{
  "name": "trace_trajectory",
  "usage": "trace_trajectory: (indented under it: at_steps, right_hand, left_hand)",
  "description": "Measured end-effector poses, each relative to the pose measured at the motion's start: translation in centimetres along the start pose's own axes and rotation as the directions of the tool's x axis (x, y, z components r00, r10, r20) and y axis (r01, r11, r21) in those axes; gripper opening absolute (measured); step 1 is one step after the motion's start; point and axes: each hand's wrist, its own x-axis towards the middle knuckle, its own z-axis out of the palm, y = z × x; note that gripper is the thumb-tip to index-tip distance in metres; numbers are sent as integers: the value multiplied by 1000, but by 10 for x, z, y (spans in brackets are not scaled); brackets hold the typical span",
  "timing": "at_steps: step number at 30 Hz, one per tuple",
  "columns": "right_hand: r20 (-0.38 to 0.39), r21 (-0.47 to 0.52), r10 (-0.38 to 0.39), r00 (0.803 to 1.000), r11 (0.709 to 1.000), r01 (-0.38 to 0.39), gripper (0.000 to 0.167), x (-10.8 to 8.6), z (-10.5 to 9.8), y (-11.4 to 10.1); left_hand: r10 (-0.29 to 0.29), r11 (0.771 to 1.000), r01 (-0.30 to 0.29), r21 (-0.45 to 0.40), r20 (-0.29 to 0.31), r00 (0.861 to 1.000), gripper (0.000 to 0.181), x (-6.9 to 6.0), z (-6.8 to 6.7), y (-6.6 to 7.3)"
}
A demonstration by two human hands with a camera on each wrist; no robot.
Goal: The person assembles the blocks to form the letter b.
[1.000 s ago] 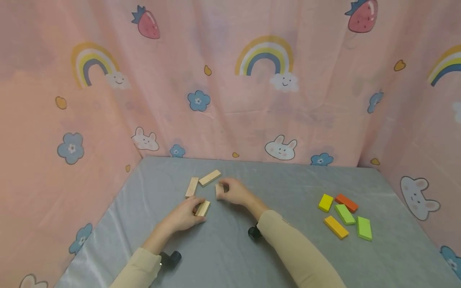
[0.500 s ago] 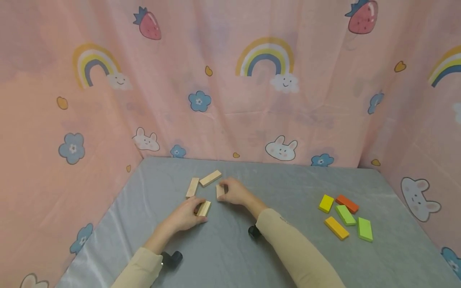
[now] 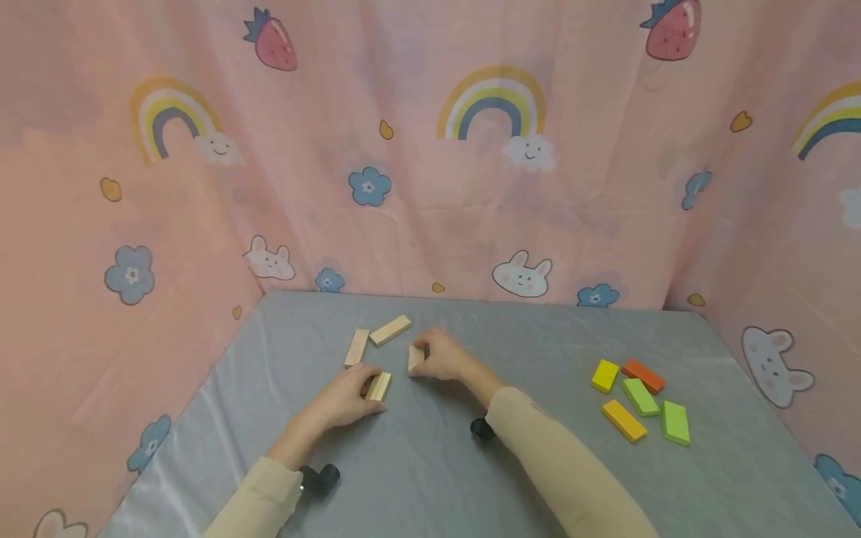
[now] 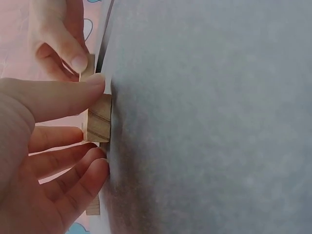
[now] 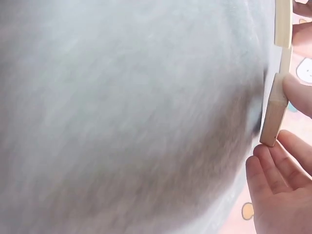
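Observation:
In the head view my left hand (image 3: 343, 398) pinches a plain wooden block (image 3: 379, 387) between thumb and fingers on the grey cloth. To its right, a little farther back, my right hand (image 3: 444, 357) grips another wooden block (image 3: 415, 359). The left wrist view has the left thumb on one side of its block (image 4: 99, 122) and a fingertip on the other. In the right wrist view the right thumb and fingers hold their block (image 5: 274, 119) at the cloth. Two more wooden blocks lie behind the hands, one slanted (image 3: 390, 330), one nearly upright in view (image 3: 356, 348).
On the right side of the grey cloth (image 3: 511, 478) lie a yellow block (image 3: 605, 376), a red-orange block (image 3: 643, 376), two green blocks (image 3: 640, 397) and an orange-yellow block (image 3: 623, 421). A pink patterned curtain (image 3: 430, 224) stands behind and at the sides.
My right hand has shifted slightly right with its block, widening the space between it and the left-hand block. The left hand keeps its hold and has barely moved.

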Motion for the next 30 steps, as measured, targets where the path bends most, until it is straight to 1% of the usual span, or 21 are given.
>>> trace_trajectory:
  at_steps: [4,7,13,20,25,30]
  right_hand:
    - [-4,-32,-9,1000,999,9,53,-7,-6,1]
    - [-11,-27,-6,1000,1000,6,53,-15,-11,1]
    - [-25,3,-1,1000,1000,1,52,-29,-20,2]
    - [-55,56,0,998,998,3,51,-46,-30,5]
    - [-78,77,1,997,997,5,51,-59,-37,9]
    - [-90,85,8,996,996,-1,53,-69,-39,16]
  left_hand:
    - [-11,1000,11,0,5,1000,59,1,0,1]
    - [-21,1000,21,-5,5,1000,59,1,-1,1]
    - [-16,1000,16,1,1,1000,60,0,0,2]
    - [-28,1000,28,-14,-10,1000,63,-1,1,1]
    - [-3,1000,3,-24,-7,1000,66,-2,0,0]
    - [11,999,-11,-32,8,1000,66,-2,-2,-1]
